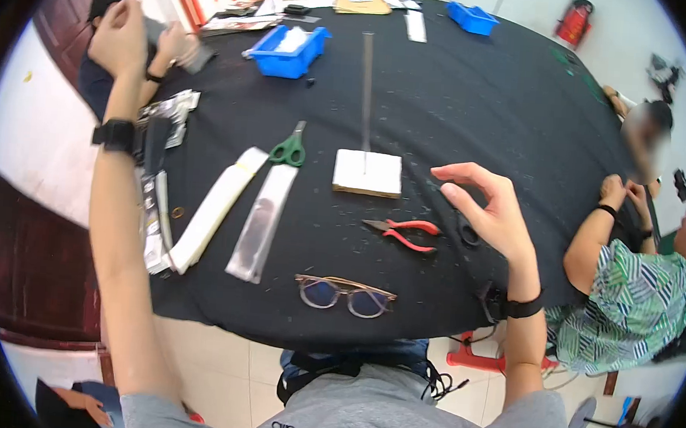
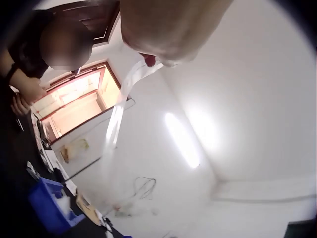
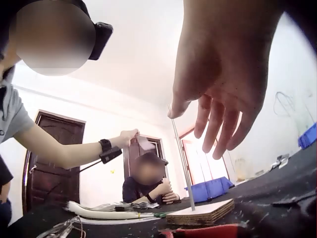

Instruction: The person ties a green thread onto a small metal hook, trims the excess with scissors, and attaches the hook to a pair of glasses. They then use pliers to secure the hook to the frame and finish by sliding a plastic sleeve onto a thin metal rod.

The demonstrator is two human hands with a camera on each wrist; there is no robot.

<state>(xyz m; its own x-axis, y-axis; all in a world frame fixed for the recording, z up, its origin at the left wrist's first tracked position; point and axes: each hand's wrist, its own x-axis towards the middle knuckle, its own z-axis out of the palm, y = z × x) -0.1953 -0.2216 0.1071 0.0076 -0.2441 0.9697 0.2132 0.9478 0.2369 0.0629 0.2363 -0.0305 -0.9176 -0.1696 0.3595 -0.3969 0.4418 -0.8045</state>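
Raised at the upper left of the head view, my left hand (image 1: 122, 39) pinches a clear, thin strip. In the left wrist view the strip (image 2: 116, 119) hangs curved from the fingertips; in the right wrist view its pale end (image 3: 145, 143) shows beside the hand. My right hand (image 1: 490, 208) holds nothing, its fingers loosely bent and apart, to the right of a white block (image 1: 367, 171). A thin metal rod (image 1: 367, 88) stands upright on that block. Red-handled pliers (image 1: 409, 233) lie in front of the block.
Green-handled scissors (image 1: 288, 150) lie on a clear packet (image 1: 263, 216), next to a bundle of white strips (image 1: 216, 209). Glasses (image 1: 344, 295) lie near the front edge. Blue trays (image 1: 286, 63) (image 1: 473, 19) and papers are farther back. People sit at the left and right sides.
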